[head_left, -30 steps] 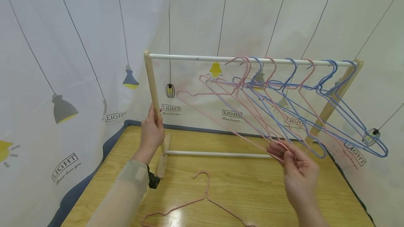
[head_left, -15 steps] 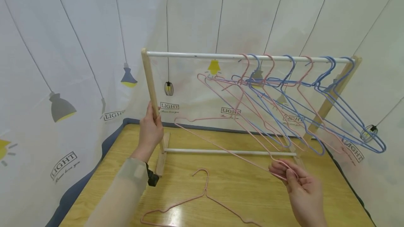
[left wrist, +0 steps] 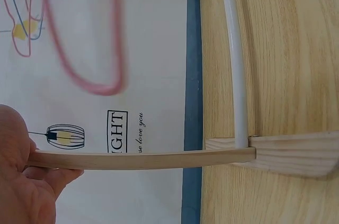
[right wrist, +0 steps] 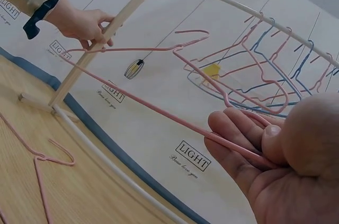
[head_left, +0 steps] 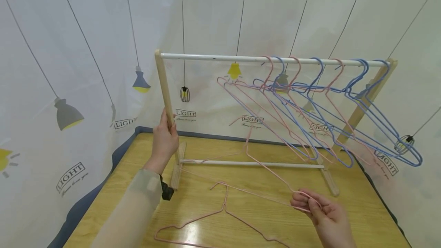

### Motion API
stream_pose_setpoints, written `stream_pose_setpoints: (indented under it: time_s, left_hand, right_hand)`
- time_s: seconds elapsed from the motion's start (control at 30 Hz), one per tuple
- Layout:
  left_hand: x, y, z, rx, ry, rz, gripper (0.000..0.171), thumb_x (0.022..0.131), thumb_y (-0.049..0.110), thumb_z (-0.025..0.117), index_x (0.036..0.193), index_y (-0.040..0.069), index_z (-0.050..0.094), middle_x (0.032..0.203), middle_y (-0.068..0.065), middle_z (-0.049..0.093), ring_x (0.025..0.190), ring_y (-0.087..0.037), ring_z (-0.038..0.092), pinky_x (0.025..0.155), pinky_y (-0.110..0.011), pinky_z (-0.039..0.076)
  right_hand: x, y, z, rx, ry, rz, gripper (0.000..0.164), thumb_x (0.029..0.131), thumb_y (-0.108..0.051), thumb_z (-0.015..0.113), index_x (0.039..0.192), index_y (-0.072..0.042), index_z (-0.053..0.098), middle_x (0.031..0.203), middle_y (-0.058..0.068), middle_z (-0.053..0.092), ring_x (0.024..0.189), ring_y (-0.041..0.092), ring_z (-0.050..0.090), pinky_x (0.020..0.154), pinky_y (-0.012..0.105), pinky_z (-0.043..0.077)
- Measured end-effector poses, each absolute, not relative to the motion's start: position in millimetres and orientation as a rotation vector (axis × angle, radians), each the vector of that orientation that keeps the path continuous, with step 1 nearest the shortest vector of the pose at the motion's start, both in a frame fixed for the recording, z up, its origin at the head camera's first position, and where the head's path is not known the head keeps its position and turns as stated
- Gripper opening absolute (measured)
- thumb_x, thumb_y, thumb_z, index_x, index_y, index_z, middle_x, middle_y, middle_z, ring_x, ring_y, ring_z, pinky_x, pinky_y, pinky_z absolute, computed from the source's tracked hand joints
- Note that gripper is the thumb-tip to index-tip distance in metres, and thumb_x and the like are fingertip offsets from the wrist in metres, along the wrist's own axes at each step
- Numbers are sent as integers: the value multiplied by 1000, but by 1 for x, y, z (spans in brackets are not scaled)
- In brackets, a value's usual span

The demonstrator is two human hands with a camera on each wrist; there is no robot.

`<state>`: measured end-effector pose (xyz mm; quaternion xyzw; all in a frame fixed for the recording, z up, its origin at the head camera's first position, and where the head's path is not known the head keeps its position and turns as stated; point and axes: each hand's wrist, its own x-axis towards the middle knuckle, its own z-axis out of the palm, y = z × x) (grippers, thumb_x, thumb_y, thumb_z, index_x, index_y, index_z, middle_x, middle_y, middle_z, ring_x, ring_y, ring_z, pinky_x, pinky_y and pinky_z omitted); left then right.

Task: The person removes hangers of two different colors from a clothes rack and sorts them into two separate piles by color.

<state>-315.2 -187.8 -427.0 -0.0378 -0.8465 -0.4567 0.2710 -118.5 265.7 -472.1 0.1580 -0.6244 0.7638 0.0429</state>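
- Right hand (head_left: 325, 214) here, fingers curled and thumb pressed over one rounded end of a pink wire clothes hanger (right wrist: 151, 104): a firm pinch.
- And that hanger is up in the air, in front of the rack and below its top rail (head_left: 213, 57), well apart from the hangers on it.
- Look at the line of it! In the head view the long axis slopes from upper left down to lower right, the low end in the fingers, the other end out towards the left upright (head_left: 162, 83).
- Hook on top, its open tip pointing left; the straight bottom bar runs underneath.
- In the left wrist view that far end is a blurred pink loop; whether it touches the upright, I can't tell.
- Left hand (head_left: 165, 139) now, thumb and fingers wrapped around that wooden upright, below the top corner.
- Down on the wooden table (head_left: 117, 206), a second pink hanger (head_left: 225, 206) lies flat, its hook away from the person and curling left.
- Over on the right of the rail hang pink hangers (head_left: 342, 70) and blue hangers (head_left: 365, 72), their bodies overlapping.
- White lower rail (head_left: 296, 165) near table level, and a pendant-lamp-print backdrop (head_left: 213, 10) behind it all.
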Motion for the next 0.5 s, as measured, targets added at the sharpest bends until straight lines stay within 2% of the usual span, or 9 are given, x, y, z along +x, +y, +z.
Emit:
stream_pose_setpoints:
  time_s: [0.17, 0.33, 0.5]
  left_hand:
    - [-315, -187, -426, -103, -2285, -1240, 57, 107, -3, 52, 160, 15, 38, 142, -19, 63, 105, -39, 71, 77, -50, 61]
    - [-314, -187, -426, -99, -2286, -1248, 58, 108, -3, 52, 160, 16, 38, 143, -19, 63, 107, -40, 71, 77, -51, 61]
    - [-314, -187, -426, -91, -2290, -1242, 59, 108, -2, 52, 162, 17, 36, 143, -18, 63, 105, -39, 71, 74, -49, 61]
  right_hand:
    - [-118, 272, -488, 648, -1822, 2493, 38, 113, 3, 39, 136, -4, 68, 125, 16, 74, 113, 26, 73, 97, 37, 55]
    - [-120, 274, -501, 858, -1642, 2757, 42, 112, 9, 33, 141, 2, 64, 131, 20, 70, 120, 30, 69, 102, 40, 52]
    - [-119, 271, -511, 881, -1656, 2860, 43, 113, 8, 35, 142, -1, 65, 132, 19, 70, 122, 29, 68, 102, 41, 52]
